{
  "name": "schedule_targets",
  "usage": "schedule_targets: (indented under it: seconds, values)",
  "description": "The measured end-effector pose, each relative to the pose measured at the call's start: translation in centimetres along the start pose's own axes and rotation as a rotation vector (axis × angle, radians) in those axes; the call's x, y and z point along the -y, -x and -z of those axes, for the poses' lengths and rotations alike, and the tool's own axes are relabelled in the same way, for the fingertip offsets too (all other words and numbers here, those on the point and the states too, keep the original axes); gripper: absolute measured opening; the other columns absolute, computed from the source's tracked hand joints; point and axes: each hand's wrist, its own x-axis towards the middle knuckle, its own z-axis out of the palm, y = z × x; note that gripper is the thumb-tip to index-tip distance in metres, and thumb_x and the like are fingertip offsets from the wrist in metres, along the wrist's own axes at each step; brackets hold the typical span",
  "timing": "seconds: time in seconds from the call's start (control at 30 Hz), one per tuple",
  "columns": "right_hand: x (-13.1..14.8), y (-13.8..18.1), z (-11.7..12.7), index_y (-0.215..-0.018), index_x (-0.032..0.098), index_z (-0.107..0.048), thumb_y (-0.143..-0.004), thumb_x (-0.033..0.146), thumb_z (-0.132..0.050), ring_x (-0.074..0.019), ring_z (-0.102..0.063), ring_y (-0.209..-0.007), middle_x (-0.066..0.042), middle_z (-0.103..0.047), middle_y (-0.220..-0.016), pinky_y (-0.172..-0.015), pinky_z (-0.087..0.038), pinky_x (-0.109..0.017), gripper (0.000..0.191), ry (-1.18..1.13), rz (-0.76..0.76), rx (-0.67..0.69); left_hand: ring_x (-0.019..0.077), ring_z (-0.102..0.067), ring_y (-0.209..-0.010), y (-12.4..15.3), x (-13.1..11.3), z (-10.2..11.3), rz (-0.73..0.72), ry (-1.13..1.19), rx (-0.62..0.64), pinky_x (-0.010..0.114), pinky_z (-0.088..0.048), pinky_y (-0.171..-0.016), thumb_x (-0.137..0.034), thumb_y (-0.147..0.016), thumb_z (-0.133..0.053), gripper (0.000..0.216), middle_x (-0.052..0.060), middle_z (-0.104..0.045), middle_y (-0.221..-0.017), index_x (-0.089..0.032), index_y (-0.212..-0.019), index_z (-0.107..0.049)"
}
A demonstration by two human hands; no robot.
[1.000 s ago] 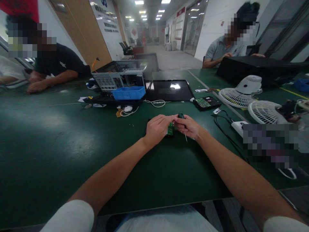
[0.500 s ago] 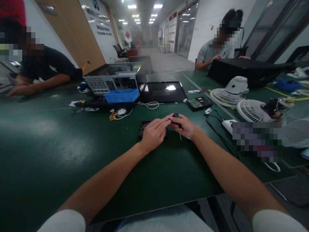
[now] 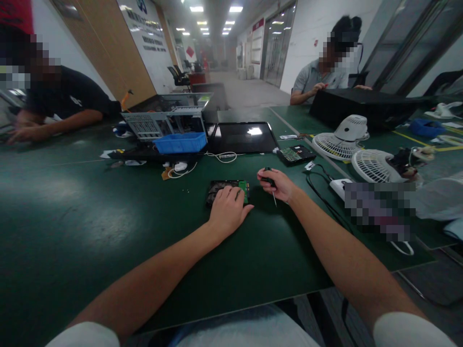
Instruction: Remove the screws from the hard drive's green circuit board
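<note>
My left hand rests over a hard drive on the green table, palm down, thumb held away from the fingers. The drive shows its dark casing on the left and a green circuit board at its right end; the part under my fingers is hidden. To the right of it, my right hand is closed around a screwdriver with a dark handle. Its thin metal shaft points down and slightly right, apart from the drive. Several tiny light specks, too small to name, lie left of the drive.
Beyond my hands are a blue tray, an opened computer case, a dark flat panel and another device with a circuit board. White fan parts, a power strip and cables lie right. Two people sit across the table.
My left hand has come away from the right hand and down onto the hard drive. My right hand, still around the screwdriver, has shifted slightly right.
</note>
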Motion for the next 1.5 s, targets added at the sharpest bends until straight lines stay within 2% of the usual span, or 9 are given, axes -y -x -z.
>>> schedule_targets:
  seconds: [0.07,0.27,0.47,0.63,0.8,1.03,1.2,1.33,1.5]
  values:
    - [0.1,0.1,0.0,-0.084,0.015,-0.064,-0.07,0.026,-0.087,-0.0036,-0.04,-0.051,0.0,-0.061,-0.077,-0.036,-0.018,-0.015,0.029,0.017,-0.007,-0.004,0.0372,-0.059,-0.111,0.1,-0.2,0.0,-0.005,-0.016,0.015,0.052,-0.052,-0.09,-0.044,-0.096,-0.067,0.041,0.021,-0.069,-0.119,-0.01,-0.119,-0.069]
    - [0.0,0.4,-0.7,-0.086,0.016,-0.064,-0.07,0.027,-0.085,-0.0041,-0.043,-0.049,-0.001,-0.062,-0.076,-0.036,-0.018,-0.016,0.028,0.185,-0.015,-0.058,0.037,-0.059,-0.113,0.6,-0.7,-0.1,-0.01,-0.051,0.025,0.051,-0.054,-0.089,-0.025,-0.096,-0.064,0.035,0.022,-0.067,-0.126,-0.008,-0.127,-0.065]
    - [-0.6,0.2,-0.7,-0.084,0.018,-0.064,-0.072,0.027,-0.082,-0.0051,-0.045,-0.049,0.002,-0.056,-0.07,-0.035,-0.02,-0.016,0.024,0.406,-0.034,-0.126,0.0364,-0.06,-0.114,0.5,-0.8,0.0,-0.028,-0.065,0.038,0.052,-0.056,-0.092,-0.022,-0.098,-0.061,0.034,0.022,-0.066,-0.128,-0.007,-0.128,-0.065]
    - [-0.9,0.0,0.1,-0.083,0.019,-0.063,-0.074,0.03,-0.08,-0.0064,-0.042,-0.047,0.004,-0.053,-0.062,-0.037,-0.024,-0.017,0.022,0.564,-0.016,-0.154,0.0346,-0.06,-0.119,0.3,-0.7,0.2,-0.119,-0.018,0.08,0.05,-0.055,-0.097,-0.021,-0.098,-0.062,0.037,0.02,-0.065,-0.132,-0.008,-0.132,-0.063]
    - [-0.8,0.3,-0.1,-0.084,0.02,-0.065,-0.078,0.035,-0.073,-0.0089,-0.04,-0.045,0.005,-0.049,-0.053,-0.041,-0.026,-0.021,0.018,0.782,0.018,-0.15,0.0322,-0.06,-0.121,0.2,-0.8,0.0,-0.241,0.045,0.102,0.047,-0.055,-0.1,-0.014,-0.099,-0.054,0.037,0.019,-0.064,-0.135,-0.007,-0.135,-0.061]
    - [0.6,1.3,0.4,-0.082,0.018,-0.069,-0.079,0.036,-0.069,-0.0132,-0.048,-0.06,0.002,-0.061,-0.065,-0.055,-0.032,-0.026,0.018,1.078,0.113,-0.139,0.03,-0.061,-0.123,0.3,-1.0,-0.5,-0.297,0.132,0.073,0.049,-0.054,-0.104,-0.01,-0.097,-0.054,0.039,0.017,-0.063,-0.14,-0.012,-0.135,-0.062]
    - [0.6,1.1,0.8,-0.085,0.018,-0.072,-0.081,0.041,-0.069,-0.0159,-0.052,-0.066,0.001,-0.063,-0.066,-0.061,-0.037,-0.028,0.024,1.116,0.17,-0.192,0.0313,-0.059,-0.124,0.2,-0.9,-0.5,-0.288,0.157,0.08,0.05,-0.056,-0.1,-0.011,-0.095,-0.057,0.042,0.017,-0.063,-0.14,-0.013,-0.137,-0.06]
    - [0.1,0.7,0.8,-0.089,0.018,-0.075,-0.082,0.041,-0.071,-0.0183,-0.06,-0.076,-0.002,-0.071,-0.08,-0.07,-0.043,-0.029,0.024,1.145,0.225,-0.15,0.0316,-0.058,-0.126,0.3,-0.9,-0.5,-0.282,0.158,0.093,0.05,-0.055,-0.1,-0.013,-0.097,-0.057,0.041,0.016,-0.062,-0.141,-0.014,-0.137,-0.059]
    - [-0.1,0.6,0.7,-0.09,0.019,-0.076,-0.084,0.039,-0.07,-0.0194,-0.062,-0.079,-0.003,-0.073,-0.083,-0.072,-0.044,-0.03,0.022,1.163,0.247,-0.122,0.0316,-0.057,-0.127,0.3,-0.9,-0.5,-0.278,0.15,0.098,0.05,-0.055,-0.101,-0.015,-0.099,-0.054,0.039,0.016,-0.061,-0.142,-0.012,-0.138,-0.059]
